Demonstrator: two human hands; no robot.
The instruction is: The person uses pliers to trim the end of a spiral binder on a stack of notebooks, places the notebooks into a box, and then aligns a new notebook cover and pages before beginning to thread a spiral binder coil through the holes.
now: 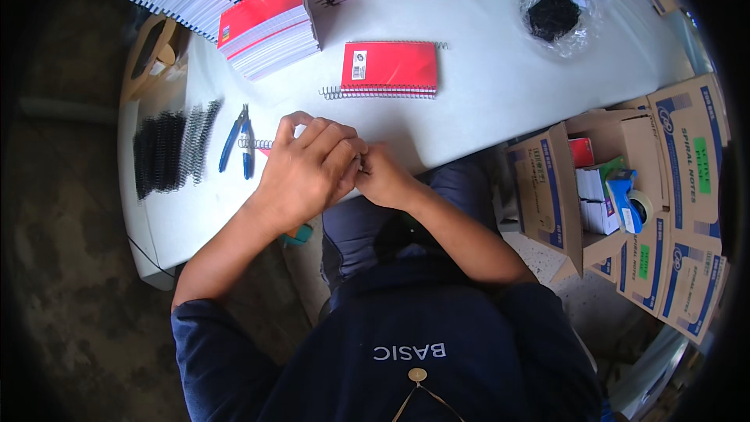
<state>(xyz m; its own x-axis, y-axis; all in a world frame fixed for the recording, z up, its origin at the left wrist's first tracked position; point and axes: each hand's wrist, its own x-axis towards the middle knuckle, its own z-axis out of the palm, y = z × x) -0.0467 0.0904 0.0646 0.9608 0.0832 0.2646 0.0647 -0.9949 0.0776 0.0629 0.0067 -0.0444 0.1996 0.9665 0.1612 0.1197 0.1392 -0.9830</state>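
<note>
Near the front edge of the white table, my left hand [308, 160] is closed over a notebook that it almost wholly hides. A bit of red cover shows, and a wire spiral coil [255, 144] juts out to the left of my fingers. My right hand [383, 178] meets it from the right, fingers pinched at the notebook's right end; what lies between the fingertips is hidden. Just left of the coil lie blue-handled pliers [247, 158]. Beyond my hands rests a red spiral notebook [391, 65], its coils sticking out past the cover.
Several dark spiral coils [168, 152] lie at the table's left. A stack of red notebooks [269, 23] stands at the far left beside more bound books. Clear plastic wrap with black material [555, 9] sits far right. An open carton [547, 187] holds notebooks and a blue tape dispenser [625, 199].
</note>
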